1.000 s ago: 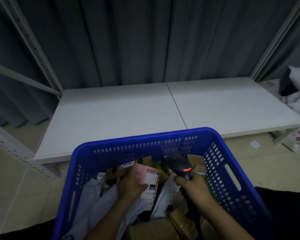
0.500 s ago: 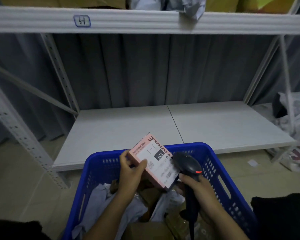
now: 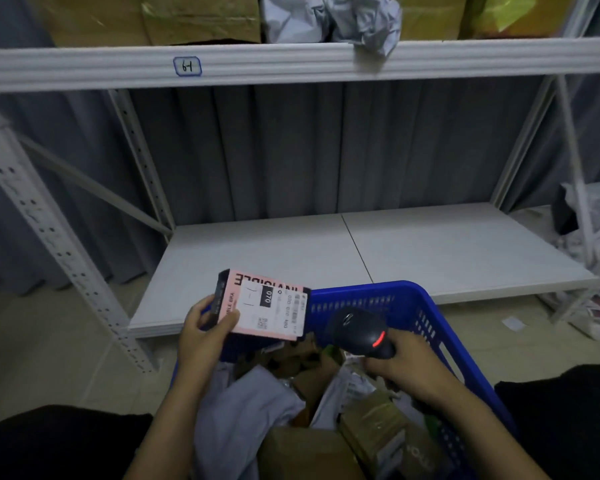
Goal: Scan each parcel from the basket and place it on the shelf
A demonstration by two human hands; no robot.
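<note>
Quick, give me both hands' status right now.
Left hand: closed on the pink box, held above the basket.
Right hand: closed on the scanner.

Head view: looks forward-down, close over basket, shelf just beyond

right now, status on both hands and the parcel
Left hand grips pink box above blue basket's far rim. Right hand grips scanner, red light on, beside the box. Lower shelf board just beyond the rim, nothing seen between.
</note>
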